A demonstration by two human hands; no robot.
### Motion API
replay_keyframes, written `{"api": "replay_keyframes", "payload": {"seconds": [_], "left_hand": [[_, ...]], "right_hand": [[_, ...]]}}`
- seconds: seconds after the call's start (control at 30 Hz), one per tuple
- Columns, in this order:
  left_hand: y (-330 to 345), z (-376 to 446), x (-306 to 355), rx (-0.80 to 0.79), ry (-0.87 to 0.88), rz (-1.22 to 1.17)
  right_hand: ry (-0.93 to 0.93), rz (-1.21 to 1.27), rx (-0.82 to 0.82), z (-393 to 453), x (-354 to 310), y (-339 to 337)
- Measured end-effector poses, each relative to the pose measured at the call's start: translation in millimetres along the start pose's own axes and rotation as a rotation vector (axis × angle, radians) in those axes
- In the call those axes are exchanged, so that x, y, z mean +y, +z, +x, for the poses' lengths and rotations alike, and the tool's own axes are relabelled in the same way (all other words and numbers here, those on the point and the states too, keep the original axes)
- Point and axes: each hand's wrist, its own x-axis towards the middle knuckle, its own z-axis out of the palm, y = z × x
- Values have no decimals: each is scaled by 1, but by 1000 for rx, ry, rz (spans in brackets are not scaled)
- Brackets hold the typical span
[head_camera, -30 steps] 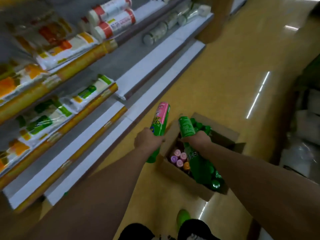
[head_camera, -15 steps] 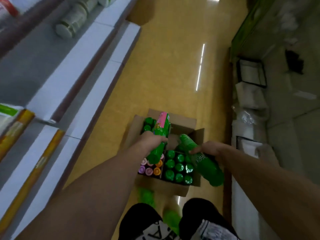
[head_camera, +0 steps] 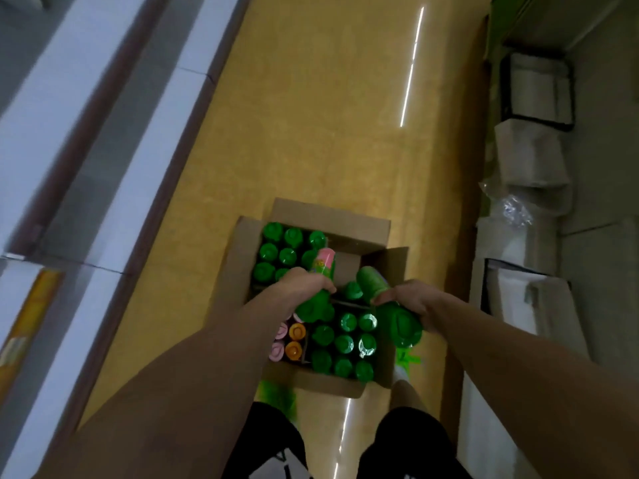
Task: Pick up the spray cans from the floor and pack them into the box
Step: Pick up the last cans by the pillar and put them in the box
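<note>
An open cardboard box (head_camera: 345,216) stands on the floor in front of my feet. Several green-capped spray cans (head_camera: 344,344) stand upright in it, with a few pink and orange caps (head_camera: 294,335) at its near left. My left hand (head_camera: 301,283) grips a green can with a pink cap (head_camera: 323,267) over the middle of the box. My right hand (head_camera: 411,302) grips an all-green can (head_camera: 371,283) tilted over the box's right side.
White shelf edges (head_camera: 114,188) run along the left of the yellow floor (head_camera: 311,115). White boxes and plastic-wrapped bundles (head_camera: 529,157) line the right side. My knees and green shoes (head_camera: 280,395) are just below the box.
The view has tipped down and closer to the box. Both hands have come lower over the box with their cans, and the right can has swung in from beside the box.
</note>
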Motion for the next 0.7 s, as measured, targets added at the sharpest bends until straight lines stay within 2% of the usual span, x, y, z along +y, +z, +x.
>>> {"api": "replay_keyframes", "payload": {"seconds": [0.1,0.2,0.33,0.47,0.57,0.7], "left_hand": [[25,36,12,17,-87,-42],[51,72,19,32,-127,-15],[76,116,23,134,-136,147],[92,162,18,265,-53,379],[102,194,5,247,-10,498],[116,229,-5,144,88,639]], "right_hand": [[-49,-125,-7,54,-13,-17],[-127,-390,-30,111,-28,-35],[-147,-694,-46,181,-35,-44],[-236,-843,-8,241,-32,-40],[-283,-913,-27,277,-25,-29],[-315,-971,-36,321,-17,-7]]}}
